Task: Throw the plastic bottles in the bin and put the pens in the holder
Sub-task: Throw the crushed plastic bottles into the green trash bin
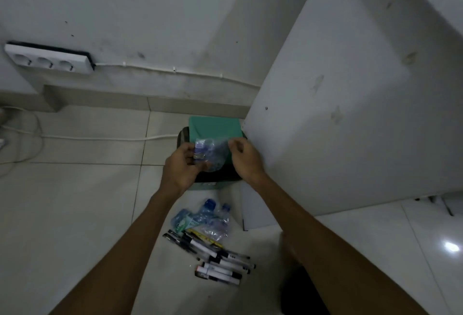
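Note:
A crushed clear plastic bottle (213, 153) with a blue cap hangs over the open bin (215, 124), whose green lid stands raised behind a black bag liner. My left hand (181, 164) grips the bottle's left end. Just right of the bottle, my right hand (244, 158) has its fingers curled and empty. Nearer to me on the floor lie more crushed plastic bottles (205, 222). Several pens and markers (213, 257) are scattered just in front of them. No pen holder is in view.
A white cabinet panel (338, 114) stands close on the right of the bin. A white cable (100, 137) runs across the tiled floor to the left. A power strip (48, 60) is fixed on the wall at the far left.

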Demonstrator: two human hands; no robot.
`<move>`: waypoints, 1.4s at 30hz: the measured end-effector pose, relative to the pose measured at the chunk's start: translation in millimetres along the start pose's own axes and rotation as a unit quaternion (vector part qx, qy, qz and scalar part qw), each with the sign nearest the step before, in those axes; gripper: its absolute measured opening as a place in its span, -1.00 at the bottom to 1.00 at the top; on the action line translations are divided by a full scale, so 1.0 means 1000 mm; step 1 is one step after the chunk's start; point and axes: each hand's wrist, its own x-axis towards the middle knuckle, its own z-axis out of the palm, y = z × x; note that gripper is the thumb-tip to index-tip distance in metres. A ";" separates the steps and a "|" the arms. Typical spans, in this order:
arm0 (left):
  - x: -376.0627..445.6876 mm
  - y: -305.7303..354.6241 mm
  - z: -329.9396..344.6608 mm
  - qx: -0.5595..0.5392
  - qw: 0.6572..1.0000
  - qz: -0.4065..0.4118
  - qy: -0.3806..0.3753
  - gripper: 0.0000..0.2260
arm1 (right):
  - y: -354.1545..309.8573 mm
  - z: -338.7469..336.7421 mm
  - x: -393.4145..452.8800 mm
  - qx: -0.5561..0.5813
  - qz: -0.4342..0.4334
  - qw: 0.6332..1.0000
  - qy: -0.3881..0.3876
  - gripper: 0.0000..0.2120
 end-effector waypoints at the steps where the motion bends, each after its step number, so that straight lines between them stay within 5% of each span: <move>1: 0.002 -0.003 0.000 0.009 1.000 0.009 -0.005 -0.59 | 0.002 0.001 0.002 -0.005 -0.007 1.000 0.005 -0.68; 7: 0.008 -0.018 0.004 0.092 0.994 0.056 -0.003 -0.59 | 0.014 0.006 0.010 -0.084 -0.061 0.994 0.034 -0.60; 14: -0.002 -0.022 0.018 0.290 0.942 0.158 0.054 -0.55 | 0.023 0.009 0.014 -0.173 -0.110 0.975 0.087 -0.54; 20: -0.001 -0.020 0.027 0.374 0.910 0.132 0.118 -0.56 | 0.030 0.007 0.013 -0.149 -0.132 0.975 0.097 -0.56; 33: -0.022 -0.032 0.023 0.288 0.942 0.109 0.135 -0.72 | 0.039 0.002 0.005 -0.138 -0.144 0.979 0.049 -0.51; 42: -0.081 -0.044 0.006 0.279 0.951 0.061 0.116 -0.74 | 0.042 0.016 -0.054 -0.054 -0.142 0.987 0.052 -0.67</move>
